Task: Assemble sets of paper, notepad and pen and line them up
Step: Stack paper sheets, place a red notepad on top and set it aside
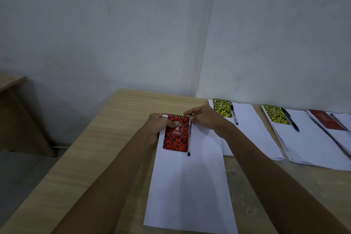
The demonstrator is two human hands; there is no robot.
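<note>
Two bare forearms reach forward over a white sheet of paper [188, 186] that lies lengthwise on the wooden tabletop [91, 148], near its left edge. At the sheet's far end sits a small spiral-topped notepad [176, 135] with a mottled red-and-black cover and a white emblem (the lettering is too small to read). The left hand [161, 125] grips the notepad's far left corner, thumb pressed flat on the cover, fingers curled behind. A dark pen [189, 138] lies along the notepad's right edge, touching it; the right hand [204, 118] pinches the pen's far end between thumb and forefinger, its other fingers loosely curled.

Further right along the tabletop's back edge lie more sheets, each with its own set: a yellow-and-black notepad [222, 108] with a pen beside it, a second yellow notepad [276, 114] likewise, and a red notepad [326, 119], somewhat blurred.
</note>
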